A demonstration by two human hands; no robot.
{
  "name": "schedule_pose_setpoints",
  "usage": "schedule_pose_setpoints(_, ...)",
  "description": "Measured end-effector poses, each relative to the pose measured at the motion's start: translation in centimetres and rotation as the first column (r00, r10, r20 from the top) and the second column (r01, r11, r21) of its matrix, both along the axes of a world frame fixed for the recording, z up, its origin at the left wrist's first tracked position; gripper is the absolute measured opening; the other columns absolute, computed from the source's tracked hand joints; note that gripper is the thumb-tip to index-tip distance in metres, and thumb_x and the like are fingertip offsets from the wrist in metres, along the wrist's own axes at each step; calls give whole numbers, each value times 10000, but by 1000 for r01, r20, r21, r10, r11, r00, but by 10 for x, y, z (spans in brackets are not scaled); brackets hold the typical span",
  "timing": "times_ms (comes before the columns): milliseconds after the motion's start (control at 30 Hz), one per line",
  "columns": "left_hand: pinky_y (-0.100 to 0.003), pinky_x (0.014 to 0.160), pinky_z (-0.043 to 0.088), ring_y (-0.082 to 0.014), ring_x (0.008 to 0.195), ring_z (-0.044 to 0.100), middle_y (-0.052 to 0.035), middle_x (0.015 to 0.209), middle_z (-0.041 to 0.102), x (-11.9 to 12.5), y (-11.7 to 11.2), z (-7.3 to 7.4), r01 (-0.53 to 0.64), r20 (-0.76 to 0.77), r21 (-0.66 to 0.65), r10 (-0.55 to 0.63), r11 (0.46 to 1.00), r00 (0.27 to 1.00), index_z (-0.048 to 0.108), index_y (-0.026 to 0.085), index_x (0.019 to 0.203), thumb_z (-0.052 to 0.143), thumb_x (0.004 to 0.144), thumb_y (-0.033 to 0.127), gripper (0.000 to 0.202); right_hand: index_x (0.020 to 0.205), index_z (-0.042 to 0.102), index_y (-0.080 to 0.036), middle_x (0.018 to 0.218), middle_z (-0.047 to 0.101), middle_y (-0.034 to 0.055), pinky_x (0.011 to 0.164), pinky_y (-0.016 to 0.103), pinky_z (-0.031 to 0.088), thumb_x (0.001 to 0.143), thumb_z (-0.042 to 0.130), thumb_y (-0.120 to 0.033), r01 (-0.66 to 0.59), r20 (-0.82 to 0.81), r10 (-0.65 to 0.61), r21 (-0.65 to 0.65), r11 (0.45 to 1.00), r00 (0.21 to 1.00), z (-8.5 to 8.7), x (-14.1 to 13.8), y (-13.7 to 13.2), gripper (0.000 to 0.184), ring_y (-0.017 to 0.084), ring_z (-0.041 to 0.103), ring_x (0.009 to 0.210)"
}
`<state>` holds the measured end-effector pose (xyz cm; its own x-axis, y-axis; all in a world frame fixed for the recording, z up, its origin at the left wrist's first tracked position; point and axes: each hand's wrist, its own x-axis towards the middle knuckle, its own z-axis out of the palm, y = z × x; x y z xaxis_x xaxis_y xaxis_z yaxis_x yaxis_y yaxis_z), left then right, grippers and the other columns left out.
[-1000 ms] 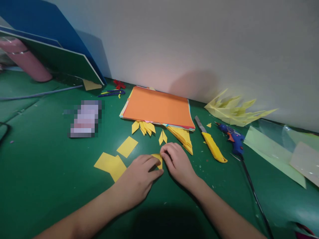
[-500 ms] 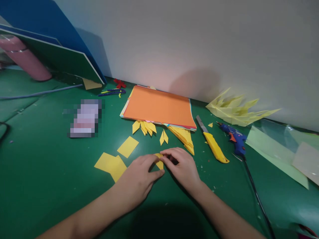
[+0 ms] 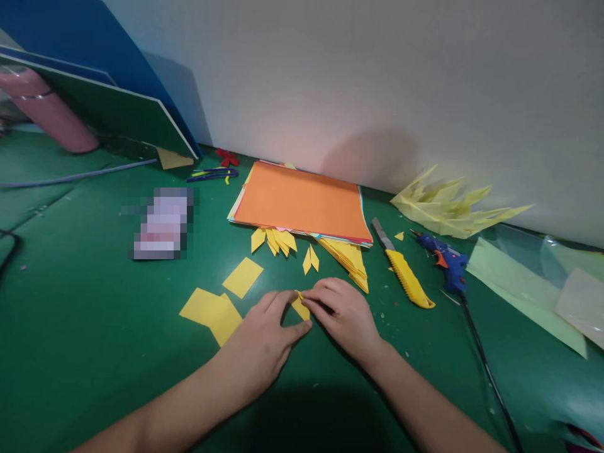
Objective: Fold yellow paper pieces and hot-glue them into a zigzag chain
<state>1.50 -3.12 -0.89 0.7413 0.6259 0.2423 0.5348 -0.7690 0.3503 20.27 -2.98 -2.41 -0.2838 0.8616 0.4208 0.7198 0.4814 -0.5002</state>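
Note:
Between my two hands is a small piece of yellow paper (image 3: 301, 307), partly hidden by the fingers. My left hand (image 3: 267, 330) grips it, with the thumb at its lower corner and a fingertip at its upper edge. The thumb and fingers of my right hand (image 3: 342, 311) pinch its top right edge, where a bit is folded over. To the left lie loose yellow paper squares (image 3: 242, 277), two of them overlapping (image 3: 201, 306) beside my left wrist. Just beyond the hands sits a folded yellow paper piece (image 3: 311, 260) with two points.
Behind is a paper stack topped with orange (image 3: 304, 200), folded yellow pieces (image 3: 278, 241) poking out beneath. Rightward lie a yellow utility knife (image 3: 408, 277), blade exposed, a corded blue glue gun (image 3: 453, 267) and a spiky pale-yellow paper form (image 3: 448, 207). A blurred phone (image 3: 163, 223) and pink bottle (image 3: 51, 110) are left.
The right fingertips have shifted slightly left over the yellow paper, and its upper edge now looks more folded over. The left hand stays nearly in place.

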Motion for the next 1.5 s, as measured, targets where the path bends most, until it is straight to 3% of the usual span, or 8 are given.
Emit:
schedule_pose_setpoints(700,-487,845,522,-298,1092,491,-150,1239,480,-1,2,3,21,-28,-32,-22,999,999,653,227,1110,463,846,76,359,860,685,-181,763,652,59,615,298,451,937,474,-220,-106,78,104,27,994,992,2,4,3,228,182,565,685)
schedule_pose_setpoints(967,-491,840,522,-302,1074,502,-153,1237,489,0,2,5,19,-52,-41,-21,999,998,658,230,1104,471,843,74,357,909,675,-178,779,639,61,645,291,474,917,473,-158,-124,30,123,38,992,992,0,8,4,204,179,586,721)
schedule_pose_setpoints(1500,-491,879,501,-296,1126,460,-120,1311,418,0,2,4,1,-60,-68,-5,998,998,662,259,1090,467,841,76,366,778,608,-161,717,595,47,638,293,445,875,487,-128,20,134,-25,40,999,991,1,0,1,159,187,550,687)
